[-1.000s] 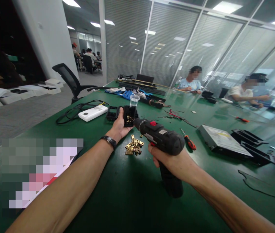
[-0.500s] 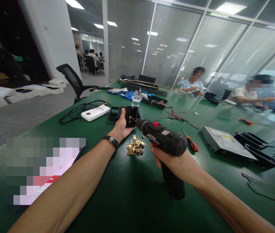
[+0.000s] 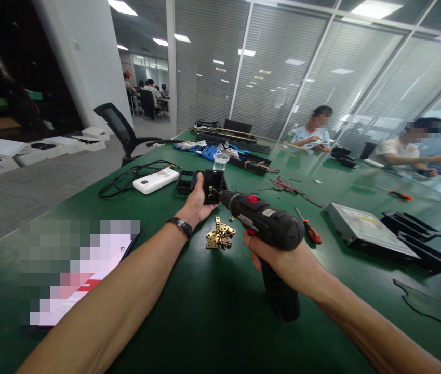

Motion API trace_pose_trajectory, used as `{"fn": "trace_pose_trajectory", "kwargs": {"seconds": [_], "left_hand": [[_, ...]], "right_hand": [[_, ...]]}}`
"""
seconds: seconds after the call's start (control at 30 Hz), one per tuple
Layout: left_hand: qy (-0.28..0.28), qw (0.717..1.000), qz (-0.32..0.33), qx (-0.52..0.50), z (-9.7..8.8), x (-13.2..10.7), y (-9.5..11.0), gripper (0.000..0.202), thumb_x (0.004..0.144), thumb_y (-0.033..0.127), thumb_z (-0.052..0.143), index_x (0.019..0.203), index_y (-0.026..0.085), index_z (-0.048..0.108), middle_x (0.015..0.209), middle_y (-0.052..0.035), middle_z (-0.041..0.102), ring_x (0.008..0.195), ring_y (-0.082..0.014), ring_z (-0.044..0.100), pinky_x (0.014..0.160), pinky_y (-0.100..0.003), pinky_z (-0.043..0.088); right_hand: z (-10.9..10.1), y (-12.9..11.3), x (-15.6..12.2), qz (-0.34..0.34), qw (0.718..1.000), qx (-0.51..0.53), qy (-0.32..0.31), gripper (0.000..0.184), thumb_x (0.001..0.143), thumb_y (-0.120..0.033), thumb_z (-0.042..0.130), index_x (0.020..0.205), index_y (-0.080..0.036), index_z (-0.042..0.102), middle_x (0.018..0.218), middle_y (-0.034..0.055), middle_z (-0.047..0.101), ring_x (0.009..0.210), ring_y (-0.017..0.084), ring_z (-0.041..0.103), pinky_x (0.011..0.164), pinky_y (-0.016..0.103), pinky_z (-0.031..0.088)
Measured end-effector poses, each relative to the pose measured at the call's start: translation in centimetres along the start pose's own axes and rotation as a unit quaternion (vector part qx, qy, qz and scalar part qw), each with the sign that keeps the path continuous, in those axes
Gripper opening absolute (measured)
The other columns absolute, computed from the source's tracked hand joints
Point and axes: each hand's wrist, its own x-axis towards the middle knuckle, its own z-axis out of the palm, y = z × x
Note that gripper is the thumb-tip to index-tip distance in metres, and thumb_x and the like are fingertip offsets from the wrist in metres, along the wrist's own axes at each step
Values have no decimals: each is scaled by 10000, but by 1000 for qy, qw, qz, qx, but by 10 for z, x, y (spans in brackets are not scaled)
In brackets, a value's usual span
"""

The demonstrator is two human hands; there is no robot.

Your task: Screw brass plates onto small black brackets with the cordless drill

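Observation:
My left hand is closed round a black plastic housing with brass-coloured parts inside, thumb on its near left side. Another black open-framed part lies just left of it; whether the two are joined I cannot tell. Wrapped round the grip of a black cordless drill, my right hand has a finger near the trigger. The drill's chuck points left at the housing, and its tip meets or nearly meets the brass parts. Below the housing lies a pile of small brass plates on the green table.
A white power bank and black cable lie left; a screen is nearer me. A clear plastic cup stands behind the housing. Rightward are an orange-black screwdriver and a metal drive box. Two people sit across the table.
The whole view has shifted slightly, so everything sits a little further right. Both hands keep their hold, and the drill stays at the housing.

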Motion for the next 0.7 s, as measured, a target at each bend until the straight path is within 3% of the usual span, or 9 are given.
{"fn": "trace_pose_trajectory", "kwargs": {"seconds": [0.7], "left_hand": [[-10, 1000, 4, -10, -1, 2, -1, 533, 966, 620, 549, 1183, 149, 672, 946, -137, 748, 808, -239, 720, 797, -422, 606]], "right_hand": [[0, -3, -1, 6, 1000, 9, 2, 246, 898, -215, 598, 654, -213, 571, 590, 2, 617, 580, 149, 579, 565, 276, 467]]}}
